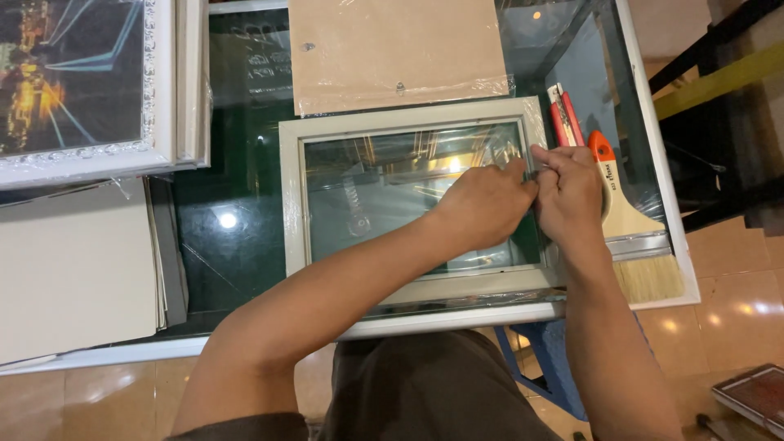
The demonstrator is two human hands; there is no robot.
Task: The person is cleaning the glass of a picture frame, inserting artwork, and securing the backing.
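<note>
A pale grey picture frame (291, 204) lies flat on the glass-topped table (237, 245), a glass pane set inside it. My left hand (482, 204) rests on the pane near the frame's right side, fingers curled. My right hand (572, 192) sits on the right rail of the frame, fingertips pinched against those of the left hand. A small dark object shows between the fingertips; I cannot tell what it is.
A brown backing board (392, 53) in plastic wrap lies beyond the frame. A wide paintbrush (633, 229) with an orange and wooden handle and a red utility knife (563, 118) lie at the right. An ornate white framed picture (77, 82) and pale boards (73, 269) are at the left.
</note>
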